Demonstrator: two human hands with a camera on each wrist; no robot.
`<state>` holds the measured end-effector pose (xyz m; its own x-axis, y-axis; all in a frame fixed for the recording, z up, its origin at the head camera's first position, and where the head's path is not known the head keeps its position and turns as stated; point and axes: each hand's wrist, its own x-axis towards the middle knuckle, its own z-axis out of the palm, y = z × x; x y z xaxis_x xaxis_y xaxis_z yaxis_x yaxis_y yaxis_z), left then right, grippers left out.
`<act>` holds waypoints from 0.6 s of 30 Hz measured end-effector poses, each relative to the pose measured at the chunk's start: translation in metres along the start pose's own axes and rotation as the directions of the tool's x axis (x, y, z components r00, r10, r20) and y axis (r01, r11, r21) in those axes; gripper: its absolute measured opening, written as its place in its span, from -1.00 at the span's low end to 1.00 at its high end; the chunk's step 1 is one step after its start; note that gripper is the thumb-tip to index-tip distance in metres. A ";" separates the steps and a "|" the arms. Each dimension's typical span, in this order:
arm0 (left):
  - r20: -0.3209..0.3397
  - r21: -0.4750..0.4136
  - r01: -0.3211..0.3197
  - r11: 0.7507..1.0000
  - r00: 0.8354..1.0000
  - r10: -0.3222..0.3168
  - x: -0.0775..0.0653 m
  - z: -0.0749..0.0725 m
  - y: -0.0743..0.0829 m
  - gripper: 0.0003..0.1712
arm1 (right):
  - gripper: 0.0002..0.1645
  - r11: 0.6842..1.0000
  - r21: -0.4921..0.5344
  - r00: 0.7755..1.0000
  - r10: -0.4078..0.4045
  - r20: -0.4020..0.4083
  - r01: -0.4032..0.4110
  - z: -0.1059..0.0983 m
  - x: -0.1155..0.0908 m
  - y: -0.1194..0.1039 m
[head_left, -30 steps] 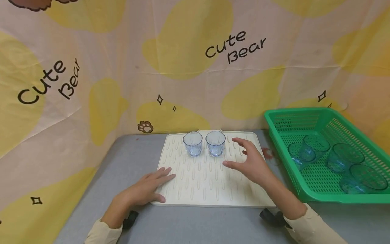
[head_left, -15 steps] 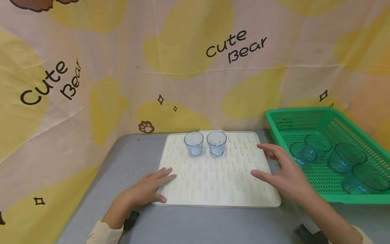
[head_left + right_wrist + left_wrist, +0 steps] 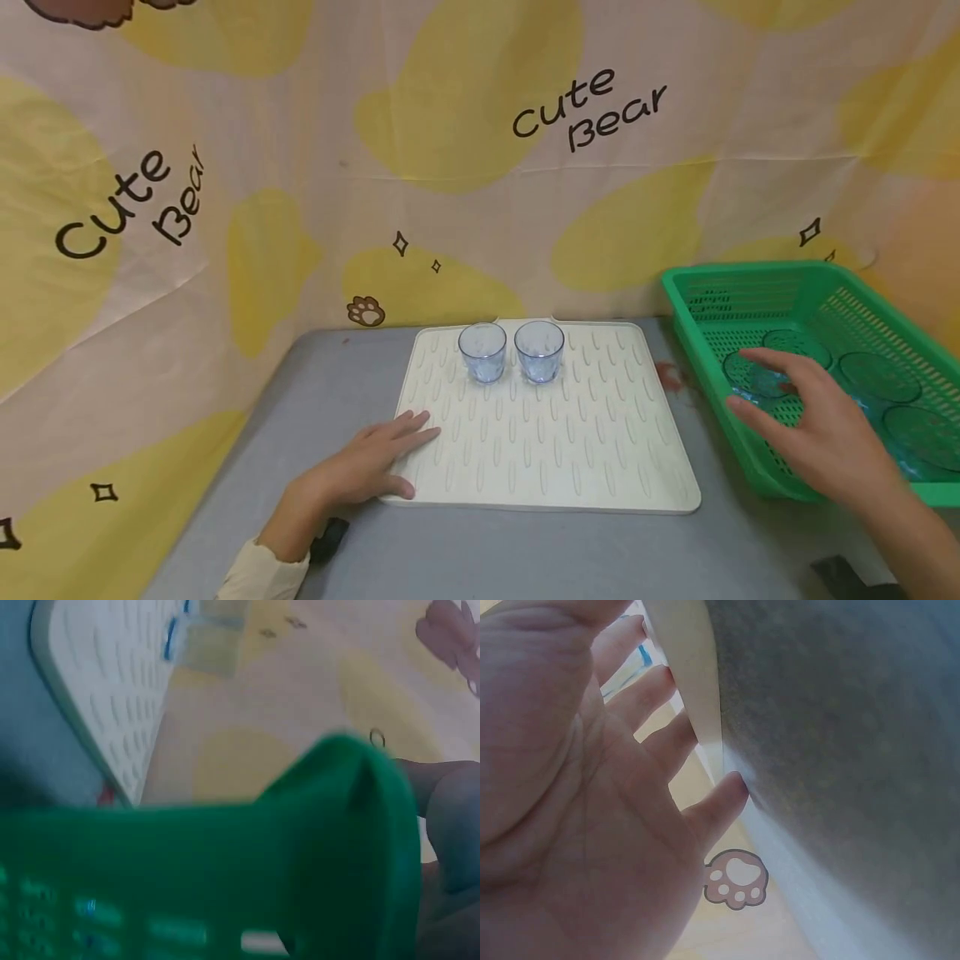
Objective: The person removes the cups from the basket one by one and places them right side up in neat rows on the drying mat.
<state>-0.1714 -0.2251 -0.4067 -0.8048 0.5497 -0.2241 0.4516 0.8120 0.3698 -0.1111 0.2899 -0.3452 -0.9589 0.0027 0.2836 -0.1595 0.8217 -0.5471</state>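
Two clear bluish glasses stand upright side by side at the back of a white ridged drying mat: the left glass (image 3: 483, 354) and the right glass (image 3: 539, 353). My left hand (image 3: 360, 467) rests with spread fingers on the mat's (image 3: 547, 450) left front corner. Over the green basket (image 3: 757, 475), my right hand (image 3: 825, 429) hovers with thumb and fingers apart, nothing between them. Beneath and around it lie several glasses in the basket, among them one near the left wall (image 3: 738, 375) and one at the right (image 3: 879, 377). My right hand partly hides them.
The grey tabletop (image 3: 480, 554) runs in front of the mat. A cloth (image 3: 450, 100) printed with yellow patches and lettering hangs behind and at the left. The basket's raised rim stands close to the mat's right side.
My right hand has moved right, from beside the right glass on the mat to above the basket. The left hand stays on the mat. The view has shifted slightly.
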 end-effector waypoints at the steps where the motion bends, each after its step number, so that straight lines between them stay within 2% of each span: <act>1: 0.002 -0.003 0.002 1.000 1.000 -0.002 0.000 0.000 0.000 -0.01 | -0.23 1.000 -0.015 1.000 0.009 0.015 -0.008 -0.003 0.002 0.006; 6: 0.003 -0.013 0.023 1.000 1.000 -0.023 0.000 0.001 0.002 -0.01 | -0.17 0.991 -0.125 0.992 0.054 0.116 -0.039 -0.013 0.011 0.033; 12: 0.006 -0.018 0.029 0.999 1.000 -0.029 0.001 0.000 0.002 -0.01 | -0.08 0.978 -0.207 0.964 0.090 0.252 -0.037 -0.018 0.021 0.058; 18: 0.002 -0.005 0.021 1.000 1.000 -0.021 0.000 0.000 0.002 -0.01 | -0.06 0.975 -0.219 0.949 0.114 0.294 -0.049 -0.018 0.023 0.069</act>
<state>-0.1707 -0.2234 -0.4060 -0.8135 0.5326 -0.2336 0.4324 0.8225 0.3694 -0.1397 0.3573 -0.3621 -0.9971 -0.0716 -0.0248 -0.0571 0.9253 -0.3750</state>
